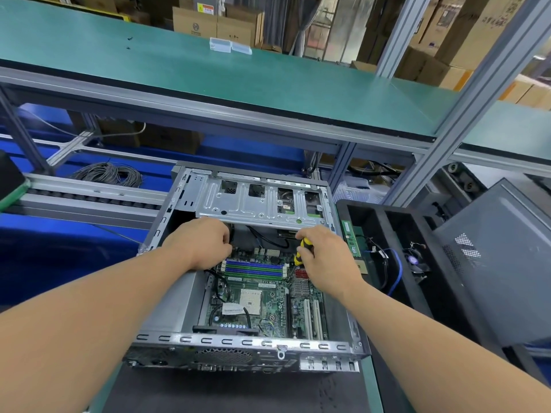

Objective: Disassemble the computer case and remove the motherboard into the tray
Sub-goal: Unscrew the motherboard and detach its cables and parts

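An open grey computer case (167,305) lies on the bench with its side panel off. The green motherboard (265,305) sits inside it, with blue and green memory slots near its far edge. My right hand (325,257) grips a yellow and black screwdriver (301,251), tip down at the board's far right part. My left hand (202,242) reaches under the metal drive cage (238,204) at the board's far left, fingers curled; what they hold is hidden. A black tray (346,210) stands right of the case, holding a memory stick (353,241), a blue cable and a small fan.
A grey side panel (501,263) leans at the far right. A coil of grey cable (110,174) lies behind the roller rail on the left. A green shelf (208,73) spans overhead with small clear boxes on it. A black mat covers the bench front.
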